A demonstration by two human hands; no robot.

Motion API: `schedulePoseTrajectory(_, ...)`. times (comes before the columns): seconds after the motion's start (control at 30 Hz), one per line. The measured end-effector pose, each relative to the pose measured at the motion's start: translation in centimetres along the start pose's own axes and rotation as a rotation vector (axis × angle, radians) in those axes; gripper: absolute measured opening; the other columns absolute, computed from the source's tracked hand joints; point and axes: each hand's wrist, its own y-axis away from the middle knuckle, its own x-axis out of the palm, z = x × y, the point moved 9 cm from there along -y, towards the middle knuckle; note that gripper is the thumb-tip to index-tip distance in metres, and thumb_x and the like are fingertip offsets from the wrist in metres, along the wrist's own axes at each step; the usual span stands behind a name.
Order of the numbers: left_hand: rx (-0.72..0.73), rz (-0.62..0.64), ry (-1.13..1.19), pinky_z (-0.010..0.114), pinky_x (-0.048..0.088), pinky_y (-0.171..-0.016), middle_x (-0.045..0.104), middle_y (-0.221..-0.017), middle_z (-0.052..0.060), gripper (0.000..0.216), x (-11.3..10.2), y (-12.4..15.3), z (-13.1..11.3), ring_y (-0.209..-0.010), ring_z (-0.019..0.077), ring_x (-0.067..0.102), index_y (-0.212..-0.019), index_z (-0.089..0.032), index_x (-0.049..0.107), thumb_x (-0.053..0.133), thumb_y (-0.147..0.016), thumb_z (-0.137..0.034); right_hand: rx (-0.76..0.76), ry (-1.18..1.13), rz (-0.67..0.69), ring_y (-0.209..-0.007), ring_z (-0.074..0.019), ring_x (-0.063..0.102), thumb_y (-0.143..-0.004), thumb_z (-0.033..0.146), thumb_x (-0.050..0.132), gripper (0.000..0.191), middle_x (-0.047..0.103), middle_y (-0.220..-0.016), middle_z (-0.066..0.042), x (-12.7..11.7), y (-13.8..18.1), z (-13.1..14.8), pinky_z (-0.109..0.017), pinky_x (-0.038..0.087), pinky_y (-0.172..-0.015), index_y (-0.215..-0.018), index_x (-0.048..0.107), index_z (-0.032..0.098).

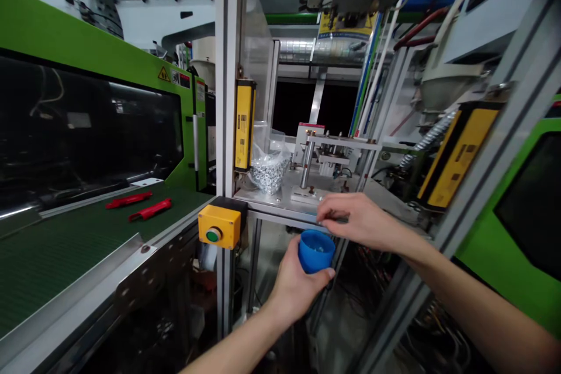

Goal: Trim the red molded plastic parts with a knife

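The left hand clasps a blue cup, mouth up, just below the metal plate; the right hand hovers directly above it, fingertips pinched together; around what, I cannot tell.

The left hand holds a cup just below the front edge of a work plate, with the right hand directly above it. A bag of parts sits on the plate's left side. Further left is a button box, then a conveyor.
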Motion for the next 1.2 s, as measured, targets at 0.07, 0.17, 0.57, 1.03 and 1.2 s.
schedulePoseTrajectory(0.07, 0.013, 0.001, 0.029, 0.033, 0.046, -0.084, 0.062, -0.106, 0.008, 0.059, 0.0, 0.0, -0.1, -0.091, 0.021, 0.058, -0.118, -0.014, 0.049, 0.074, -0.065, -0.023, -0.018, -0.009, 0.056, -0.076, -0.0091, 0.06, -0.084, 0.015, 0.056, 0.012, 0.066, -0.087, 0.003, 1.6, 0.7, 1.0, -0.02, 0.046, -0.07, -0.085, 0.066, 0.021)
schedulePoseTrajectory(0.17, 0.024, 0.004, 0.048, 0.033, 0.046, -0.086, 0.062, -0.108, 0.008, 0.062, 0.0, 0.1, -0.1, -0.093, 0.0208, 0.058, -0.12, -0.015, 0.048, 0.074, -0.064, -0.022, -0.035, 0.002, 0.095, -0.082, -0.0092, 0.061, -0.086, 0.016, 0.055, 0.016, 0.068, -0.092, 0.003, 2.6, 1.4, 1.6, -0.02, 0.046, -0.077, -0.093, 0.068, 0.024)
schedulePoseTrajectory(0.57, -0.048, -0.008, -0.024, 0.034, 0.046, -0.082, 0.063, -0.101, 0.008, 0.06, -0.1, -0.3, 1.1, -0.086, 0.0212, 0.058, -0.116, -0.013, 0.05, 0.077, -0.064, -0.025, 0.051, 0.207, 0.018, -0.093, -0.0194, 0.064, -0.085, 0.017, 0.048, 0.026, 0.069, -0.101, -0.004, -1.8, -2.2, -6.0, -0.032, 0.047, -0.085, -0.098, 0.07, 0.02)
schedulePoseTrajectory(1.03, -0.059, -0.022, -0.031, 0.032, 0.045, -0.08, 0.063, -0.102, 0.006, 0.059, -0.2, -0.1, 0.6, -0.087, 0.0207, 0.058, -0.115, -0.016, 0.051, 0.076, -0.063, -0.022, -0.087, 0.075, 0.154, -0.085, -0.011, 0.063, -0.091, 0.026, 0.053, 0.018, 0.068, -0.096, 0.0, 0.2, 0.1, 1.2, -0.02, 0.047, -0.078, -0.097, 0.069, 0.023)
schedulePoseTrajectory(1.2, -0.053, -0.017, -0.026, 0.033, 0.046, -0.085, 0.063, -0.106, 0.008, 0.062, -0.3, 0.4, 0.7, -0.093, 0.0218, 0.059, -0.119, -0.016, 0.049, 0.077, -0.064, -0.024, 0.056, 0.177, -0.005, -0.083, -0.0163, 0.063, -0.088, 0.021, 0.051, 0.021, 0.069, -0.095, -0.006, -0.8, -2.5, -3.2, -0.028, 0.047, -0.078, -0.093, 0.07, 0.018)
